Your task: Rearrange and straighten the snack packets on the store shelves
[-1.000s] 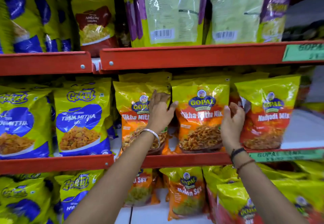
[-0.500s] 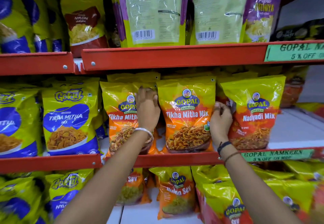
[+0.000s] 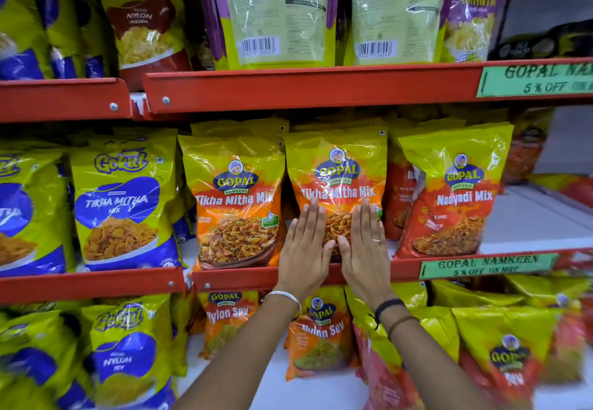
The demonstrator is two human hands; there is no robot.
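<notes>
On the middle shelf stands an upright yellow-and-orange Tikha Mitha Mix packet (image 3: pixel 337 169). My left hand (image 3: pixel 305 249) and my right hand (image 3: pixel 364 246) lie flat on its lower front, side by side, fingers straight and pointing up, thumbs almost touching. Neither hand grips anything. A second Tikha Mitha Mix packet (image 3: pixel 236 201) stands just left of it, upright and apart from my hands. To the right stands a Nadiyadi Mix packet (image 3: pixel 455 191), leaning slightly left.
Blue-and-yellow Gokul packets (image 3: pixel 122 201) fill the shelf's left part. The red shelf lip (image 3: pixel 244 278) runs below my hands. Nylon Sev packets (image 3: pixel 321 332) stand on the shelf beneath. Packets showing barcodes (image 3: pixel 272 15) stand above. Bare white shelf (image 3: pixel 529 214) lies at the right.
Both hands have left the packet's sides and come together flat on its front. The packet now stands straighter and faces forward.
</notes>
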